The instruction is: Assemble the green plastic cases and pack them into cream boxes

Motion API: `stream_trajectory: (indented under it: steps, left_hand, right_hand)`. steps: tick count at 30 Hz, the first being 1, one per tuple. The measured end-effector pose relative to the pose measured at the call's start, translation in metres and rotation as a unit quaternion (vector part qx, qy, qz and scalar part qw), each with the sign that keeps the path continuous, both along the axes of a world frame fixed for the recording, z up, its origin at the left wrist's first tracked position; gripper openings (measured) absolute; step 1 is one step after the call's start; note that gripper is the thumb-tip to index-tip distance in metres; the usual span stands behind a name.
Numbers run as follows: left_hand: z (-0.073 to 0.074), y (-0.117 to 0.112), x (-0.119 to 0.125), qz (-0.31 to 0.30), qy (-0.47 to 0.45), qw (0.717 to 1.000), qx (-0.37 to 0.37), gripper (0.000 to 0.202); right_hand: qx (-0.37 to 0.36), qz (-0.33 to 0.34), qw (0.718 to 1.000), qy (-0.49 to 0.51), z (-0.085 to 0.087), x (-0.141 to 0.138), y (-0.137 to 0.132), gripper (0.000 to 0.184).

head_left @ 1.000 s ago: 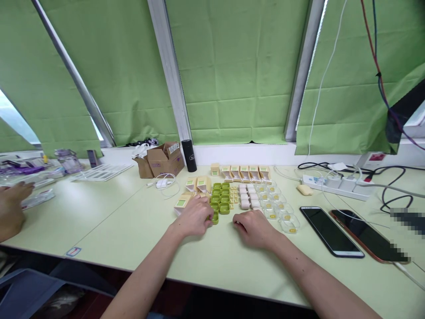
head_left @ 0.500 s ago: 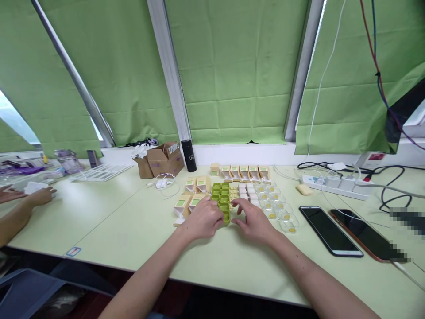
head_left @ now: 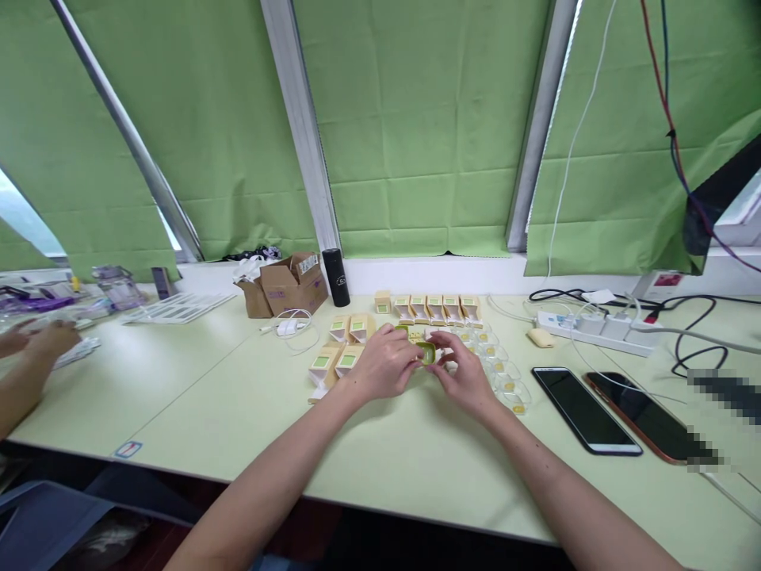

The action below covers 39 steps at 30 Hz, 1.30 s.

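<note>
Between my two hands is a small green square container (head_left: pixel 427 354), held a little above the table with its open side toward me. My left hand (head_left: pixel 385 363) pinches its left side, and my right hand (head_left: pixel 464 374) grips its right edge with thumb and fingers. Both hands largely cover the rows of other green containers behind. Small pale yellow pieces (head_left: pixel 415 336) show just past the held one. To the right of my right hand lie clear plastic cases (head_left: pixel 509 386) with yellow dots. Left of my left hand stand small kraft-paper boxes (head_left: pixel 324 361) with green labels.
More paper boxes (head_left: pixel 436 308) line up at the back. Beyond them are a black bottle (head_left: pixel 336 277) and a cardboard carton (head_left: pixel 291 287). Two phones (head_left: pixel 586 408), a power strip (head_left: pixel 594 329) and cables lie right. At far left, another person's hands (head_left: pixel 56 339) handle something white.
My left hand has lifted the nearest green container from its row and moved it right. My right hand has closed on its other side.
</note>
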<state>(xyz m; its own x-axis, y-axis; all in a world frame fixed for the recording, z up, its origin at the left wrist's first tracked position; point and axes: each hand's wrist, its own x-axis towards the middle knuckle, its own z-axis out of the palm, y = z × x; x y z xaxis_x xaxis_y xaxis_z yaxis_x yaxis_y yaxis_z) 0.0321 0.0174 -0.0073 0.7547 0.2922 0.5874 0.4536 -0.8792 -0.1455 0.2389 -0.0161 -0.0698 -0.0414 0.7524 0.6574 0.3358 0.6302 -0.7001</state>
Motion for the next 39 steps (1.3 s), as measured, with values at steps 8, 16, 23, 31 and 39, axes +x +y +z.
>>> stream_trajectory:
  steps: [8, 16, 23, 31, 39]
  left_hand:
    - [-0.005, 0.016, 0.011, 0.010, -0.264, 0.950, -0.164, 0.030]
    - [-0.034, 0.006, 0.011, -0.020, -0.230, 0.955, -0.186, 0.052]
    - [-0.043, 0.010, 0.012, -0.028, -0.222, 0.961, -0.163, 0.045]
    - [-0.045, 0.007, 0.016, 0.001, -0.288, 0.928, -0.237, 0.037]
    - [-0.050, 0.014, 0.027, 0.013, -0.437, 0.770, -0.464, 0.048]
  right_hand:
    - [-0.012, -0.001, 0.996, 0.088, 0.004, -0.003, -0.001, 0.045]
    - [-0.054, 0.020, 0.989, 0.134, -0.001, -0.004, 0.001, 0.045]
    - [-0.111, 0.075, 0.971, 0.199, -0.002, -0.007, 0.000, 0.047]
    - [-0.123, 0.043, 0.979, 0.160, 0.000, -0.005, -0.002, 0.045]
    - [-0.035, -0.053, 0.996, 0.055, 0.001, -0.002, -0.001, 0.050]
